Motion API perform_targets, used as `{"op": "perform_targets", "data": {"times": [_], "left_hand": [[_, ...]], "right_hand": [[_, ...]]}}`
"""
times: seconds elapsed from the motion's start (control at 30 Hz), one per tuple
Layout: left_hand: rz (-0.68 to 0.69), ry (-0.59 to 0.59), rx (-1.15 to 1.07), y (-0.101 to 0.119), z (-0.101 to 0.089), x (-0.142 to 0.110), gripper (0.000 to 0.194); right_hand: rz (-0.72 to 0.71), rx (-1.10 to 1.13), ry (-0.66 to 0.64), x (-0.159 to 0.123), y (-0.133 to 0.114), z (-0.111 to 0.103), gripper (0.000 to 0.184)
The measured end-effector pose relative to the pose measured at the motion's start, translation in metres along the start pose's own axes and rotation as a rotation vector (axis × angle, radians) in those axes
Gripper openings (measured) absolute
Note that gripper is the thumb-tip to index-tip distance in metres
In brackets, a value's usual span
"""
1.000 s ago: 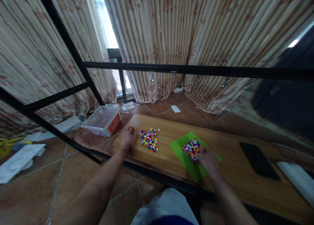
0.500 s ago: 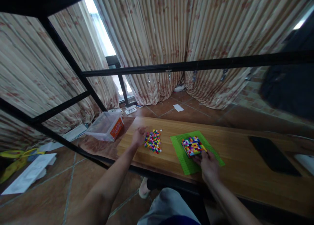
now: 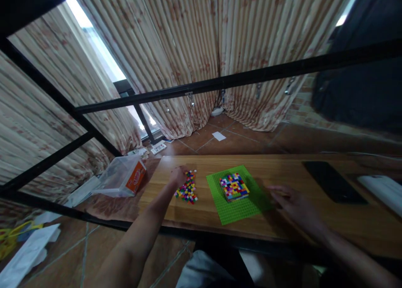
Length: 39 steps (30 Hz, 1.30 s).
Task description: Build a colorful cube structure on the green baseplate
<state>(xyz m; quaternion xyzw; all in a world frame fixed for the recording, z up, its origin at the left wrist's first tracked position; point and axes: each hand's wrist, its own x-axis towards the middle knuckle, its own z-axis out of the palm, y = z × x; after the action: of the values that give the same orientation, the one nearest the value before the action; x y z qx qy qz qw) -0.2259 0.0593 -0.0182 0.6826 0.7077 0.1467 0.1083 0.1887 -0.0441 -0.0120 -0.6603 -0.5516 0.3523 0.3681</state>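
Near the left edge of the desk [image 3: 292,171], a left hand [image 3: 178,177] meets a pile of bricks [image 3: 189,191], its finger grip too obscured to tell; a multicolored block [image 3: 234,185] sits on a green board [image 3: 222,210]; beside the board's right corner, a right hand [image 3: 291,201] has fingers loosely parted.

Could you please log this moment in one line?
left hand: at loose bricks | right hand: apart from brick block | brick block: on green baseplate
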Motion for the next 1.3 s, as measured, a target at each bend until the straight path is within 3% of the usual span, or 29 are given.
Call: {"op": "perform_targets", "data": {"times": [0.2, 0.43, 0.57, 0.67, 0.77, 1.07, 1.3], "left_hand": [[0.034, -0.032, 0.115, 0.010, -0.009, -0.005, 0.039], [0.024, 0.066, 0.043, 0.028, -0.024, -0.013, 0.023], [0.074, 0.092, -0.163, 0.063, -0.005, -0.032, 0.025], [0.091, 0.160, -0.635, 0.095, 0.023, -0.044, 0.017], [0.043, 0.144, -0.830, 0.115, 0.042, -0.050, 0.014], [0.078, 0.131, -0.779, 0.121, 0.040, -0.061, 0.018], [-0.081, 0.029, -1.045, 0.124, 0.047, -0.065, 0.019]], "right_hand": [[0.063, -0.123, 0.176, 0.017, 0.014, -0.018, 0.034], [-0.221, -0.230, 0.139, 0.016, 0.016, -0.011, 0.030], [-0.322, -0.265, 0.128, 0.012, 0.016, -0.007, 0.028], [-0.374, -0.292, 0.082, 0.007, 0.016, -0.006, 0.028], [-0.377, -0.329, 0.070, 0.004, 0.016, -0.007, 0.027], [-0.396, -0.382, 0.078, 0.002, 0.010, -0.009, 0.030], [-0.420, -0.420, 0.054, 0.000, 0.012, -0.007, 0.030]]}}
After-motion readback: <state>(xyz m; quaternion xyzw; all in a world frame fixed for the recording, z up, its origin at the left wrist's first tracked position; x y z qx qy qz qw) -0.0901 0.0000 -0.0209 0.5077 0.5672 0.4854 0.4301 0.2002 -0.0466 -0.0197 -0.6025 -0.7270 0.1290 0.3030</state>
